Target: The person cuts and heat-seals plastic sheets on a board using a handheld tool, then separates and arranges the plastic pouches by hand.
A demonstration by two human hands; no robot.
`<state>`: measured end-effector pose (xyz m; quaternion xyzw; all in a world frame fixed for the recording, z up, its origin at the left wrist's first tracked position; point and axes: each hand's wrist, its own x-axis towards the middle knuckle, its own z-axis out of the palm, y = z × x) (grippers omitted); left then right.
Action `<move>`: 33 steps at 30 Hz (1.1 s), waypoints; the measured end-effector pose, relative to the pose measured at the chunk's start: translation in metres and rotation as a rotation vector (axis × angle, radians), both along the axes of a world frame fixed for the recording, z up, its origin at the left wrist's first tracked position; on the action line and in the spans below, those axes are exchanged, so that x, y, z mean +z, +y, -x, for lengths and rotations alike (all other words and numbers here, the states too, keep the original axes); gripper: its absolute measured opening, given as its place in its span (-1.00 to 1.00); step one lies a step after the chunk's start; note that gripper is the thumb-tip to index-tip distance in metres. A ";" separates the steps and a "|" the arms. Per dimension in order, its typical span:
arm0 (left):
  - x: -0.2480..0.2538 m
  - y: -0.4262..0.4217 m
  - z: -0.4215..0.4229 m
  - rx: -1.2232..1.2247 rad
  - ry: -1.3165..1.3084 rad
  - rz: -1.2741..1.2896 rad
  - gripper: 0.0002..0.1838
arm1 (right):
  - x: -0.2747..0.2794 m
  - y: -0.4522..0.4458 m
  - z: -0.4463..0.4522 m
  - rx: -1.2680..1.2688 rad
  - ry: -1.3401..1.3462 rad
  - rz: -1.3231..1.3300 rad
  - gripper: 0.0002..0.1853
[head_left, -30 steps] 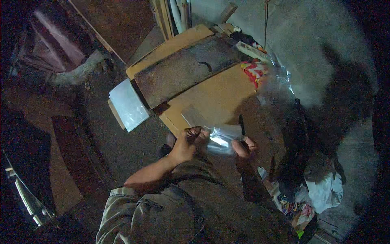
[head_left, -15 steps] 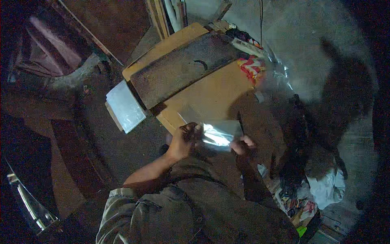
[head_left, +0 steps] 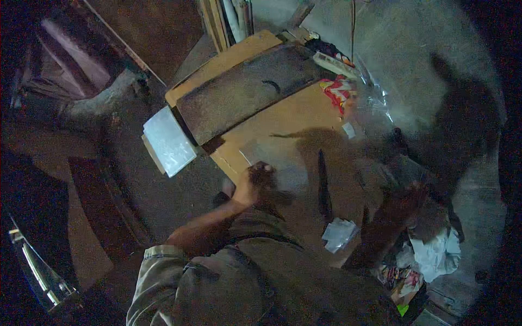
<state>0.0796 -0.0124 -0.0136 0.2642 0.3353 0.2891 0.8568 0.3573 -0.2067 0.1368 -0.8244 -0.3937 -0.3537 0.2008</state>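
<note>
My left hand (head_left: pixel 260 182) is closed in front of me, low over the brown cardboard. A clear plastic sheet (head_left: pixel 292 176) shows faintly just right of its fingers and seems held in them. My right hand (head_left: pixel 416 193) is out at the far right, dark and smeared by motion, so its fingers cannot be read. Beside it a hazy see-through film (head_left: pixel 403 169) shows; whether the hand grips it I cannot tell. Between the hands lies a long dark strip (head_left: pixel 323 185). Small clear plastic pieces (head_left: pixel 340 234) lie in a loose pile near my right forearm.
A brown cardboard sheet (head_left: pixel 288 117) carries a dark, worn board (head_left: pixel 244 89). White plastic sheets (head_left: pixel 168 142) are stacked at its left. A red and yellow wrapper (head_left: pixel 338 92) lies at the right. Crumpled white plastic (head_left: pixel 435 252) and scraps sit lower right. Wooden poles (head_left: pixel 215 24) stand behind.
My right hand has swung far to the right, away from my left hand. The bright, shiny plastic between them is gone from there. My left hand has barely moved.
</note>
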 end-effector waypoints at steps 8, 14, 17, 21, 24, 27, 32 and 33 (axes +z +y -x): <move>-0.003 -0.009 -0.007 -0.449 0.325 -0.769 -0.45 | 0.006 0.044 0.069 0.149 1.056 -0.363 -0.66; 0.068 0.006 0.039 -0.430 0.372 -0.319 -0.42 | -0.055 0.051 0.113 0.646 1.701 -0.241 -0.59; 0.069 0.007 0.046 -0.288 0.124 -0.050 -0.44 | -0.057 0.064 0.143 0.729 1.622 -0.012 -0.58; 0.079 0.013 0.060 -0.087 -0.081 -0.183 -0.58 | -0.041 0.082 0.160 0.896 1.588 0.191 -0.55; 0.091 0.019 0.076 -0.017 0.050 -0.240 -0.61 | -0.047 0.088 0.159 0.996 1.652 0.458 -0.58; 0.125 0.017 0.089 -0.063 0.153 -0.314 -0.63 | -0.066 0.094 0.162 1.277 1.602 0.315 -0.57; 0.125 0.012 0.113 -0.218 0.163 -0.697 -0.66 | -0.031 0.129 0.179 0.996 2.065 0.109 -0.41; 0.126 0.011 0.120 -0.273 0.180 -0.692 -0.66 | -0.022 0.136 0.184 0.960 2.198 -0.010 -0.39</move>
